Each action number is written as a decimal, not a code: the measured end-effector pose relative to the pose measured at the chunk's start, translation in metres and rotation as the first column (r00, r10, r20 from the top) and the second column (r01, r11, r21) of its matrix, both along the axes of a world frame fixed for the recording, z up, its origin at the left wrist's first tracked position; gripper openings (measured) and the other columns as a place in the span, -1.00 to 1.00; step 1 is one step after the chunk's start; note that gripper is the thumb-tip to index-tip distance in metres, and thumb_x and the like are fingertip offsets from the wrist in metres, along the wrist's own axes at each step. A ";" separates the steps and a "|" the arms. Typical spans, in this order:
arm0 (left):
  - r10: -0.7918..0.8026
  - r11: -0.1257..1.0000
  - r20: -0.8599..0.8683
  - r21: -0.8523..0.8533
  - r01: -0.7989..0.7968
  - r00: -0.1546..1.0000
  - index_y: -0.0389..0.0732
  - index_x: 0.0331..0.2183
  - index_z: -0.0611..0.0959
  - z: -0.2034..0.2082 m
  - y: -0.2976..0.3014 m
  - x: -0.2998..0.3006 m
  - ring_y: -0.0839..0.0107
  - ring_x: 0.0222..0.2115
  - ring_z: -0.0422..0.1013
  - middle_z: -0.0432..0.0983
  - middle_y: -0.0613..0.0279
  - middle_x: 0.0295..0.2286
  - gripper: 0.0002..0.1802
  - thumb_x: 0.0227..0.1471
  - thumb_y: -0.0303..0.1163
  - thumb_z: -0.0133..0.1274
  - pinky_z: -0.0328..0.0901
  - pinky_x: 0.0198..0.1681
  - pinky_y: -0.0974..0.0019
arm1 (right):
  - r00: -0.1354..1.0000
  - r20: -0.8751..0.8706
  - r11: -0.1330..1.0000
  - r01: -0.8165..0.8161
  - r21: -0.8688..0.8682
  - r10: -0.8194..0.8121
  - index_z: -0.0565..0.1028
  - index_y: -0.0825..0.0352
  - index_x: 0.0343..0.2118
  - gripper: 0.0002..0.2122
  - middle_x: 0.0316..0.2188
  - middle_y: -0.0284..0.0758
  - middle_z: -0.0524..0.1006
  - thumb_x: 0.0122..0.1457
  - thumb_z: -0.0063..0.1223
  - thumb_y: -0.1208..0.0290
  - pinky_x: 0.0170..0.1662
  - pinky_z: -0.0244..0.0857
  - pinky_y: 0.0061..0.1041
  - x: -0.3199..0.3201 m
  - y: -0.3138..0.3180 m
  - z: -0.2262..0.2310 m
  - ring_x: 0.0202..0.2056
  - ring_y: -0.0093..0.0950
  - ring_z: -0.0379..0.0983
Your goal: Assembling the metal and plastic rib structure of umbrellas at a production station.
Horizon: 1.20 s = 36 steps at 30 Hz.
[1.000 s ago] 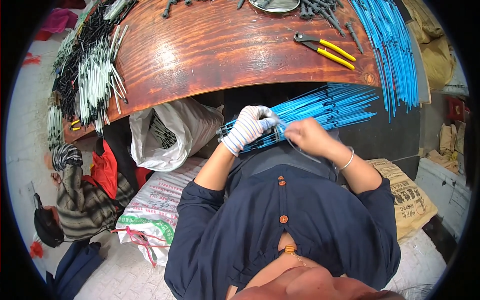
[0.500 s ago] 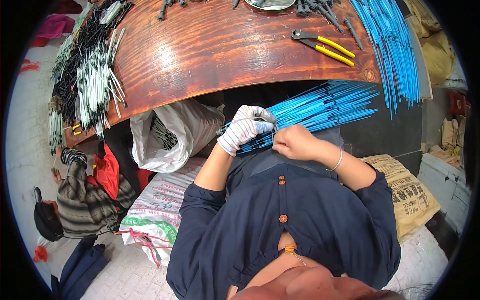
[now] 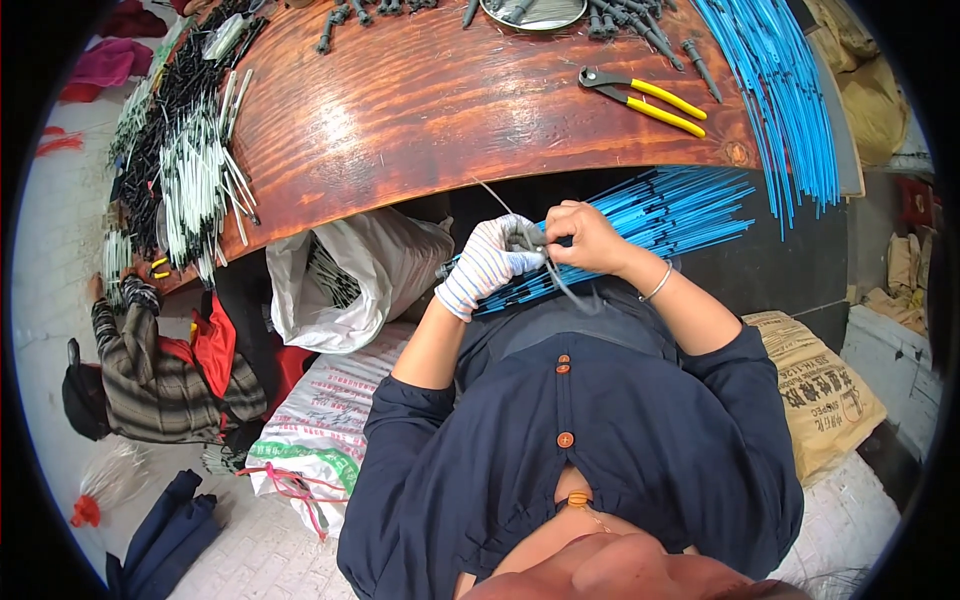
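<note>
In front of my lap, my left hand [image 3: 490, 264], in a striped white knit glove, is closed around a dark grey plastic fitting [image 3: 535, 240], mostly hidden by the fingers. A thin grey wire [image 3: 571, 290] runs from between the hands toward my lap, blurred at its end; another thin strand [image 3: 494, 195] sticks up toward the table edge. My bare right hand [image 3: 588, 238], a bangle at its wrist, is pinched on the wire beside the fitting. Beneath both hands lies a bundle of thin blue rods [image 3: 665, 212] with black pieces on them.
On the wooden table [image 3: 420, 110] are yellow-handled pliers [image 3: 650, 105], grey fittings [image 3: 640, 35], a round dish [image 3: 535, 12], more blue rods [image 3: 780, 100] and pale green-white sticks [image 3: 195, 165]. A white sack [image 3: 375, 260] stands left. Another person [image 3: 175, 365] sits farther left. A tan sack [image 3: 815, 385] lies right.
My right hand has risen from low beside the left hand to higher up, against the fitting. The grey wire now shows as a long curve. The person at left has shifted toward the table.
</note>
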<state>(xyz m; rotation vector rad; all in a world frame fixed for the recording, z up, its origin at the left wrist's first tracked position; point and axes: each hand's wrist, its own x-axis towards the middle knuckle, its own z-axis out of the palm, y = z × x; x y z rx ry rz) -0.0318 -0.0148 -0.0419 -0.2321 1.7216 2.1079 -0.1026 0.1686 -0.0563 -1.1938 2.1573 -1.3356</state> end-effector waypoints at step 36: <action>0.090 0.873 -0.682 -0.297 -0.387 0.726 -0.14 -0.42 0.64 0.002 0.026 0.030 0.18 -0.48 0.46 0.52 0.14 -0.51 -0.84 -0.19 -0.48 0.08 0.35 -0.39 0.27 | 0.934 -0.109 0.938 0.346 0.028 -0.341 0.41 0.37 -0.58 -0.96 -0.60 -0.21 0.40 -0.12 0.02 0.55 -0.44 0.27 -0.37 0.005 -0.002 -0.021 -0.50 -0.28 0.37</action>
